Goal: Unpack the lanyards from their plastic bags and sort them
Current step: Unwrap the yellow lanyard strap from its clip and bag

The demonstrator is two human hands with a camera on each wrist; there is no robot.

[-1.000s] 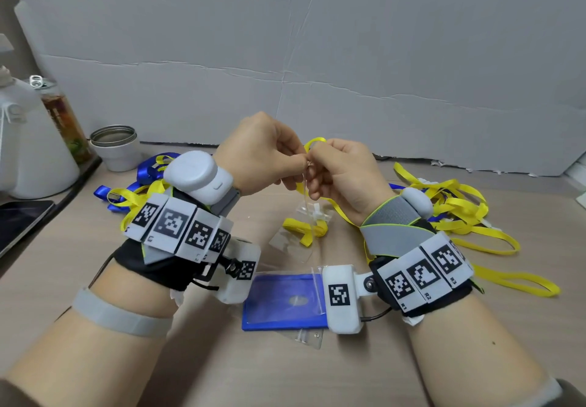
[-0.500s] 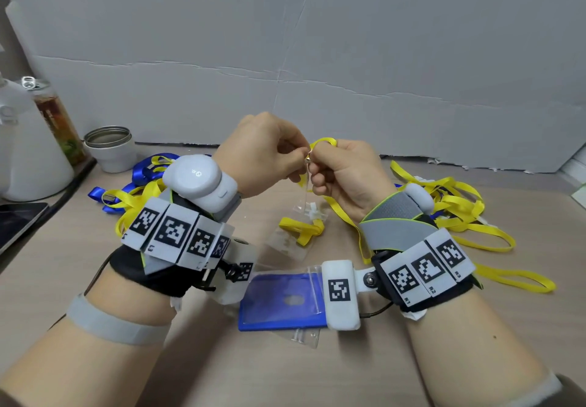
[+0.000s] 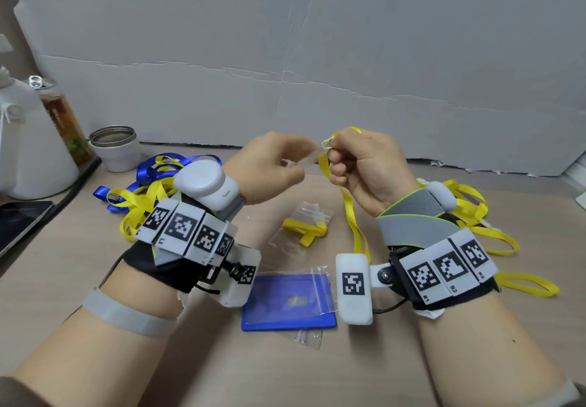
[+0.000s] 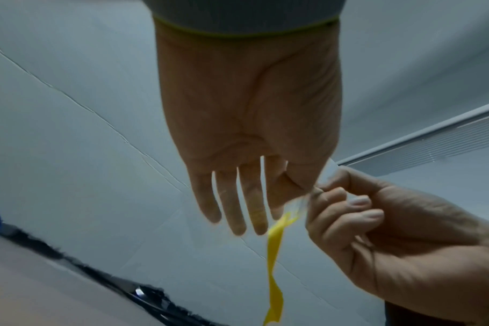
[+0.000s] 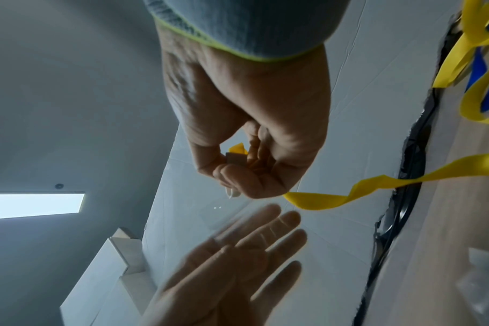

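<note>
— Yellow lanyard [image 3: 348,213]: where is it, and who has it?
— Your right hand [image 3: 367,165] has it. Fingers curled tight, pinching the top end by its white clip [image 3: 326,143], raised above the wooden table [image 3: 95,248]. The strap hangs down from your fist and trails toward your right wrist.

— And your left hand [image 3: 266,165]?
— Level with the right, just beside it. The wrist views show its fingers mostly straight. A thin clear plastic bag [image 3: 306,162] sits between thumb and forefinger, blurred; I cannot tell how firm that pinch is.

— What lies under your hands?
— A folded yellow lanyard still sealed in its bag [image 3: 302,227], flat on the table between your wrists. Nearer you, a blue badge holder [image 3: 287,303] with clear plastic lying over it.

— Further out?
— Left: a tangle of blue and yellow lanyards [image 3: 146,184]. Right: a pile of loose yellow lanyards [image 3: 475,213]. Far left: a metal cup [image 3: 114,146], a glass bottle [image 3: 61,118], a white kettle [image 3: 28,153], a dark tablet [image 3: 19,219] at the edge. Grey board [image 3: 317,42] behind.
</note>
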